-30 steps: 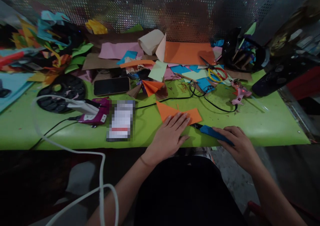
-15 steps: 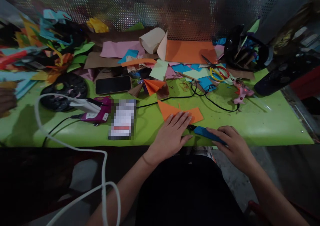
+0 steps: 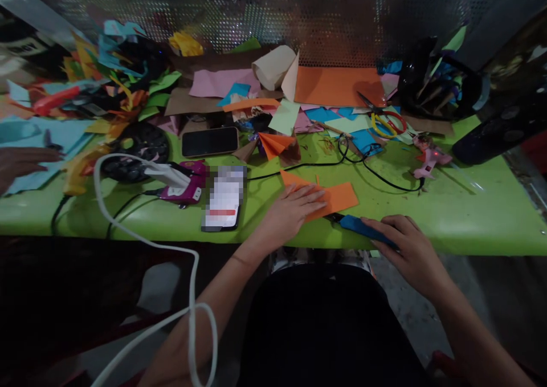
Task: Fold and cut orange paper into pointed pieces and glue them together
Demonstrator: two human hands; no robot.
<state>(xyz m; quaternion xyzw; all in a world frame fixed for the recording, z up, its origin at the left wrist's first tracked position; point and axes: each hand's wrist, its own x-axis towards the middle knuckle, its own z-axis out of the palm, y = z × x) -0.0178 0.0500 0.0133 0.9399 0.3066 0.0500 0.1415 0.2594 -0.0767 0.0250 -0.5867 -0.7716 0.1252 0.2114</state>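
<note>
A folded piece of orange paper [image 3: 337,199] lies near the front edge of the green table. My left hand [image 3: 290,213] rests flat on its left part, fingers stretched out, pressing it down. Fingers wrapped around the blue handle, my right hand [image 3: 405,247] grips a utility knife [image 3: 363,227]. The knife's dark tip points left and touches or nearly touches the paper's lower edge; the blade itself is hard to make out. Just behind the paper stands a folded orange paper cone [image 3: 277,145].
A lit phone [image 3: 224,199], a dark phone [image 3: 209,142], a purple power strip [image 3: 183,183] and white cable lie left. Scissors [image 3: 382,122], a pink glue gun [image 3: 429,160] and a dark bottle [image 3: 499,130] are right. Another person's hand [image 3: 23,165] is far left.
The view has turned a little left, so the table's things sit further right. My left hand has shifted slightly left on the paper, uncovering more of it. The knife stays in my right hand.
</note>
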